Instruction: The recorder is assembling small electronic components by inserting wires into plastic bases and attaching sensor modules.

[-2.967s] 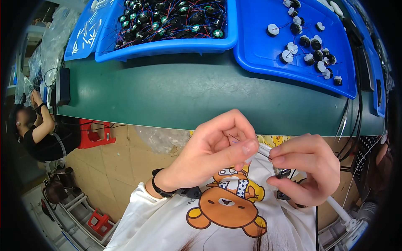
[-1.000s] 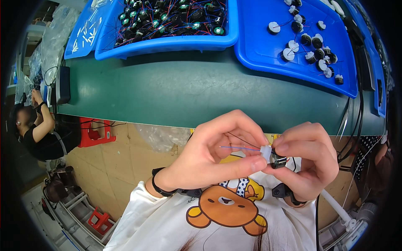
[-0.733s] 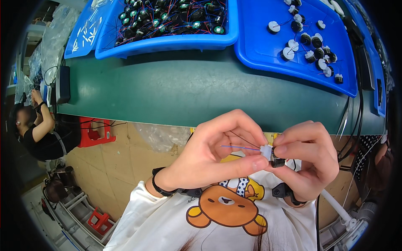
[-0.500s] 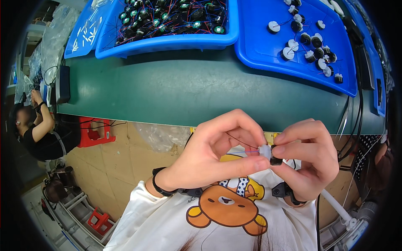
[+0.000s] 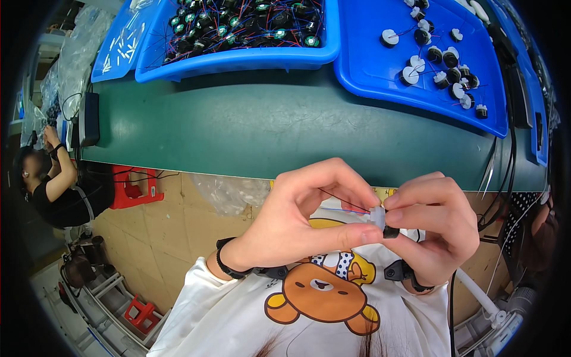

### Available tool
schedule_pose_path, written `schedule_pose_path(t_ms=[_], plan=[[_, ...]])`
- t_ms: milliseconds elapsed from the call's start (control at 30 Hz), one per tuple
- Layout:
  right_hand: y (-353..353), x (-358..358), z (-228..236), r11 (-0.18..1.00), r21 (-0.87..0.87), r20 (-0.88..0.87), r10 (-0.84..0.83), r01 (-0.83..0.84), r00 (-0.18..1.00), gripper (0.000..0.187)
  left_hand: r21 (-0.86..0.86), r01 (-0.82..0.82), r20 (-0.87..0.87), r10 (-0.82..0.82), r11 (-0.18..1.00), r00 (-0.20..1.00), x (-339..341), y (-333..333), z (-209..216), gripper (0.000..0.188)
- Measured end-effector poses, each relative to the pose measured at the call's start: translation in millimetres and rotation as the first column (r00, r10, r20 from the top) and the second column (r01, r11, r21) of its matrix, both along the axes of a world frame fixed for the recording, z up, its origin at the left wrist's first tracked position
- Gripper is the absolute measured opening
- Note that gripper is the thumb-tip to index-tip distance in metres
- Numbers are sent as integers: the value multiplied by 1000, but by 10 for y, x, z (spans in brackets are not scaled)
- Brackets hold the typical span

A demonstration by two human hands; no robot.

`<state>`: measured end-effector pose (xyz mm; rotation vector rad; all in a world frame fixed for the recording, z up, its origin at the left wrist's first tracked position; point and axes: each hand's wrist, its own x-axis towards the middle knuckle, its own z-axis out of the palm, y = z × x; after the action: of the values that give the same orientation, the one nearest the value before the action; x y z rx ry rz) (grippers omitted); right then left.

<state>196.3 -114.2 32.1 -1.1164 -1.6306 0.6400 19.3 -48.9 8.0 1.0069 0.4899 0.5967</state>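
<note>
In front of my chest, my left hand (image 5: 297,217) pinches a white plastic cap (image 5: 377,216) between thumb and fingertips. Thin dark, red and blue wires (image 5: 346,210) run from the cap back into the left palm. My right hand (image 5: 438,223) has its thumb and fingers closed on a small black round part (image 5: 390,232), most of it covered by the fingertips. Cap and black part sit against each other; whether they are joined is hidden.
A green table (image 5: 238,125) lies beyond my hands. On it stand a blue bin (image 5: 250,59) of black wired parts, a blue tray (image 5: 369,77) of white-capped parts and a blue tray (image 5: 106,72) with white sticks. Another person (image 5: 59,178) sits at left, near a red stool (image 5: 134,190).
The black part has tilted and slipped lower behind the right fingertips, with less of it showing. The right fingers have shifted slightly toward the white cap.
</note>
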Motion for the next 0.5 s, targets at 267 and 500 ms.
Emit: schedule_pose_path(t_ms=[267, 500], plan=[[-6, -5, 4, 999, 7, 35, -33, 33, 999, 29, 47, -31, 1, 31, 998, 1000, -5, -14, -23, 28], [-12, -46, -30, 998, 11, 30, -64, 64, 997, 29, 57, -34, -4, 34, 998, 999, -28, -3, -67, 23]])
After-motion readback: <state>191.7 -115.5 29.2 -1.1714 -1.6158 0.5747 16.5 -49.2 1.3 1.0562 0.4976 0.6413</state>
